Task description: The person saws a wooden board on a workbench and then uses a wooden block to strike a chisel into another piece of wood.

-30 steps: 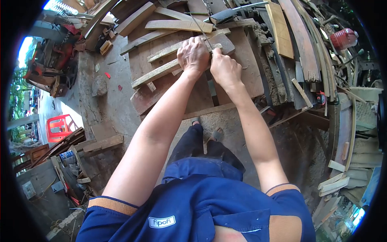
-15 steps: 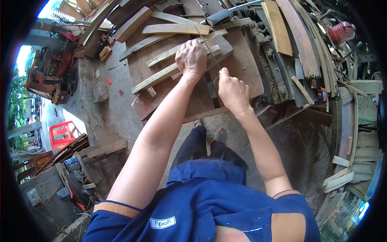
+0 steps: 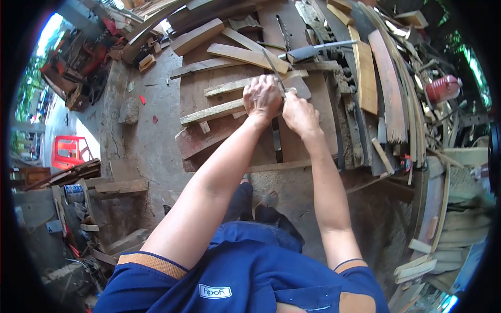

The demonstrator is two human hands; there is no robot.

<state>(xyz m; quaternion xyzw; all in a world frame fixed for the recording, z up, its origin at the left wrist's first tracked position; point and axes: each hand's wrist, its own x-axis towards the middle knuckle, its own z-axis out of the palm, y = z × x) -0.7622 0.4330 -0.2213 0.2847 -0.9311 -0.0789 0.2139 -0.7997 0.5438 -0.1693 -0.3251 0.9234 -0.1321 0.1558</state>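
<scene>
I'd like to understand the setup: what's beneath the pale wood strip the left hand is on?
A small pale block pokes out beneath the strip, with a reddish-brown board below. The left hand covers the strip's right part, so what's under there can't be seen.

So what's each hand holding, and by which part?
Right hand: a narrow saw, by its near end. Left hand: a wooden strip, toward its right end.

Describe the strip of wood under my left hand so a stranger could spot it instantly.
Start at the wooden work surface in the upper middle of the view. There, your left hand rests on a pale, rough strip. Unlike the similar strip beyond it, this one lies nearer you, and its end reaches farther left.
</scene>
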